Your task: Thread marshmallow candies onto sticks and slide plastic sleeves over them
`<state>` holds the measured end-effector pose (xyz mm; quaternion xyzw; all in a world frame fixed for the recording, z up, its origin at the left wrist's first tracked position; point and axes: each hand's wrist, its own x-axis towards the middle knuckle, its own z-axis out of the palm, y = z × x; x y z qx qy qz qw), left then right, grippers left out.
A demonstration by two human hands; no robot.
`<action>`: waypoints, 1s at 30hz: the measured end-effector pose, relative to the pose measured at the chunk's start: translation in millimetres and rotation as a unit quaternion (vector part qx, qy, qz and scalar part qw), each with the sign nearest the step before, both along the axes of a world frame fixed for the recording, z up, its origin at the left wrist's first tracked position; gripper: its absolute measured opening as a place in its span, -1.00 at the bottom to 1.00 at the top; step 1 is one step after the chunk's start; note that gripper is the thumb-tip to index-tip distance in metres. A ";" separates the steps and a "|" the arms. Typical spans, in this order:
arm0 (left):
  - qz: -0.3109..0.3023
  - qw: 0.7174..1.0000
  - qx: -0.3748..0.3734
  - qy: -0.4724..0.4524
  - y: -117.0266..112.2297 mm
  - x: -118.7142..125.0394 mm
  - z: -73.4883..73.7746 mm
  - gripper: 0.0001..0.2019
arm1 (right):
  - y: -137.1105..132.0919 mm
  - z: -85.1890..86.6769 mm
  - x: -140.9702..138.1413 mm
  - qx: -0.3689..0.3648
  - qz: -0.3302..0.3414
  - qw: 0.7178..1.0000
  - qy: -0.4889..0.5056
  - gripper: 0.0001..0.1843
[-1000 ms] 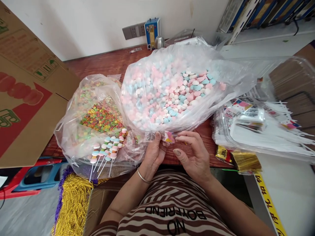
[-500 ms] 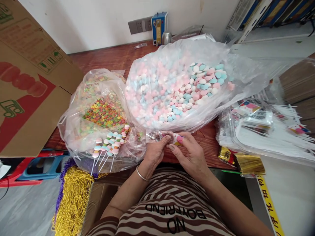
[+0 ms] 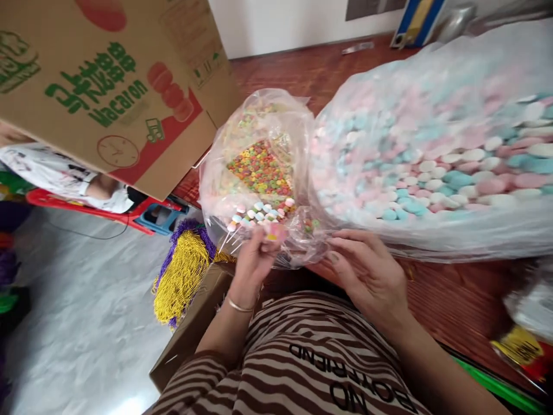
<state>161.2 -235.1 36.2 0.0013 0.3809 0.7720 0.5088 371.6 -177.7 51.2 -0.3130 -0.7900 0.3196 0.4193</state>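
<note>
My left hand (image 3: 251, 266) is closed in a pinch on a small printed plastic packet (image 3: 275, 232), blurred by motion. It is just in front of several candy skewers (image 3: 259, 214) on white sticks, lying on a clear bag of small colourful rings (image 3: 263, 173). My right hand (image 3: 374, 279) is open and seems to hold nothing. Its fingers are stretched toward the left, near the front edge of a large clear bag of pink, blue and white candies (image 3: 458, 178). Whether the fingertips touch the plastic, I cannot tell.
A big cardboard box (image 3: 142, 138) stands at the left. Gold and purple fringe (image 3: 184, 276) hangs below the red-brown table (image 3: 449, 294). Another person's arm (image 3: 101, 187) shows behind the box, above a red stool (image 3: 82, 200). A yellow-and-red packet (image 3: 521, 351) lies at right.
The view has turned left. My hands have parted: the left carries the printed packet toward the candy skewers, and the right has let go of it.
</note>
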 end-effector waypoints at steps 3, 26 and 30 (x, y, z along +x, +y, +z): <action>0.123 0.990 0.050 0.046 -45.8 -52.1 7.2 -0.61 | -6.9 -14.3 -53.2 -0.031 0.133 0.980 -0.143 -0.73; 0.043 0.996 -0.022 -0.080 7.2 -32.5 -26.3 -0.57 | -3.9 -21.4 3.9 -0.394 0.043 0.915 0.071 -0.73; 0.008 0.997 -0.019 -0.075 19.0 -18.3 -26.3 -0.56 | -6.8 -12.2 24.6 -0.383 0.045 0.919 0.085 -0.74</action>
